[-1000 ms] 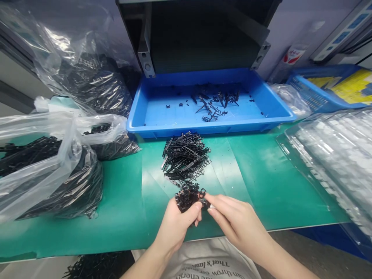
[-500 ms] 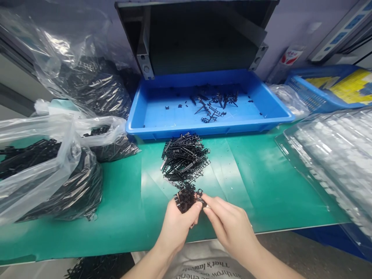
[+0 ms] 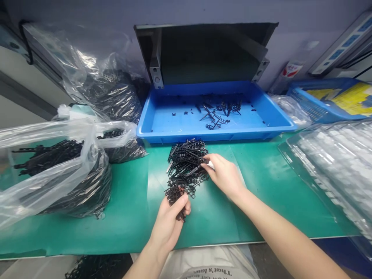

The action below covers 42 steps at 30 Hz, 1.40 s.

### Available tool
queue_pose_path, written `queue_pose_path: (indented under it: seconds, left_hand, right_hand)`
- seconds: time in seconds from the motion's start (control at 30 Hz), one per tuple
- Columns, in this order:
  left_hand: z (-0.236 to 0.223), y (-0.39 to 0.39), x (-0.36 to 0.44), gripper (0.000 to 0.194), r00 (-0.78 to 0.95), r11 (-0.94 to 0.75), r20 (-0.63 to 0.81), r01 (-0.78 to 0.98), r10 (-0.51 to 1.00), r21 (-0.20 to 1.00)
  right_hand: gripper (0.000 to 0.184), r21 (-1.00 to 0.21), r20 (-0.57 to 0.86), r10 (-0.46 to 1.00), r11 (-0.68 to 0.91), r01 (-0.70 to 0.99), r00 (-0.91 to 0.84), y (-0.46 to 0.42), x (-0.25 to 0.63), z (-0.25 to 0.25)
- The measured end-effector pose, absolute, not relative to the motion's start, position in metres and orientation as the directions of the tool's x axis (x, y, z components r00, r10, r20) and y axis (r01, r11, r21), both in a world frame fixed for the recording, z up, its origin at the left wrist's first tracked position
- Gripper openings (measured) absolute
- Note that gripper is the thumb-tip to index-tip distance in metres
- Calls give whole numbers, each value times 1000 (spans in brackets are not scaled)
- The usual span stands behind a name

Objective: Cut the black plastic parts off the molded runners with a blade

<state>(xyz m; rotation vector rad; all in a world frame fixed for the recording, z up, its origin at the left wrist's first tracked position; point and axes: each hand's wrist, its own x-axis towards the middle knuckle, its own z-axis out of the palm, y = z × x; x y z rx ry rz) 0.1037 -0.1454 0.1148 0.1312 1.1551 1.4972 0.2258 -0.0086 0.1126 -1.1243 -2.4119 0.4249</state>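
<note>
1. The left hand (image 3: 171,215) is closed around a bundle of black strips (image 3: 174,195), thumb laid across the near side; the fingers probably wrap this fully because many loose, springy strips would slip from a light pinch
2. The bundle is at the near end of the pile of black strips (image 3: 186,161), low over the bench (image 3: 261,193); whether it touches the pile is hard to tell
3. The right hand (image 3: 225,174) reaches to the right edge of the pile, thumb and forefinger narrow, tips at the strips; I cannot tell whether they grip one, and the small white thing (image 3: 211,165) between these fingers is too unclear to name
4. The pile lies in the middle of the bench, between the person and the blue tray (image 3: 215,138), likely so that both hands reach it with little stretch; its strips cross at many angles, so they may snag on one another
5. The tray stands at the far side, just below a dark opening (image 3: 209,54), perhaps to catch what drops; tangled black pieces (image 3: 219,116) lie mostly toward its right half
6. At the left, a wide-mouthed bag (image 3: 93,170) of black parts stands open, seemingly for easy access, while clear plastic trays (image 3: 343,151) are stacked at the right, away from the hands
</note>
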Motion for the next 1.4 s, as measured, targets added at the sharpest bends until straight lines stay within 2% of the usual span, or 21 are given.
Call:
queue_pose_path:
  seconds: [0.17, 0.3, 0.37, 0.43, 0.53, 0.6, 0.77, 0.83, 0.93, 1.1, 1.27, 1.4]
  left_hand:
    - [119, -142, 93, 22, -370, 114, -454, -660, 811, 742]
    - [118, -139, 87, 18, -454, 100, -347, -483, 821, 870]
    - [115, -139, 89, 17, -363, 194, -357, -415, 861, 889]
    - [112, -142, 94, 18, -185, 317, -425, -427, 886, 847]
    - [109, -146, 105, 21, 52, 442, -488, -513, 871, 736]
    - [110, -148, 111, 22, 102, 465, -497, -552, 862, 692]
    - [113, -148, 113, 24, 10, 433, -542, -613, 840, 660]
    - [112, -147, 113, 23, -43, 418, -556, -612, 830, 671]
    - [110, -146, 113, 19, -75, 425, -566, -582, 821, 693]
    - [110, -146, 116, 19, -77, 428, -542, -526, 837, 735]
    - [117, -146, 118, 22, -104, 427, -529, -471, 842, 772]
    - [120, -145, 121, 21, -144, 427, -531, -438, 835, 791]
  right_hand:
    - [18, -502, 283, 725, 670, 547, -628, -15, 255, 126]
    - [25, -557, 134, 600, 704, 441, -789, -31, 272, 154]
    - [27, -621, 7, 519, 672, 403, -855, -36, 271, 163]
    - [26, -696, -106, 480, 590, 410, -871, -39, 267, 166]
    - [29, -759, -189, 515, 463, 457, -836, -41, 258, 160]
    - [32, -777, -207, 555, 407, 480, -806, -44, 254, 152]
    - [24, -805, -187, 683, 305, 508, -706, -58, 256, 131]
    - [28, -820, -133, 710, 314, 480, -692, -66, 262, 128]
    - [35, -780, -68, 685, 416, 467, -725, -78, 269, 130]
    - [34, -608, -2, 651, 601, 518, -759, -88, 267, 134]
    - [35, -518, 29, 671, 644, 563, -741, -89, 264, 134]
    - [37, -492, 50, 674, 659, 569, -737, -91, 263, 136]
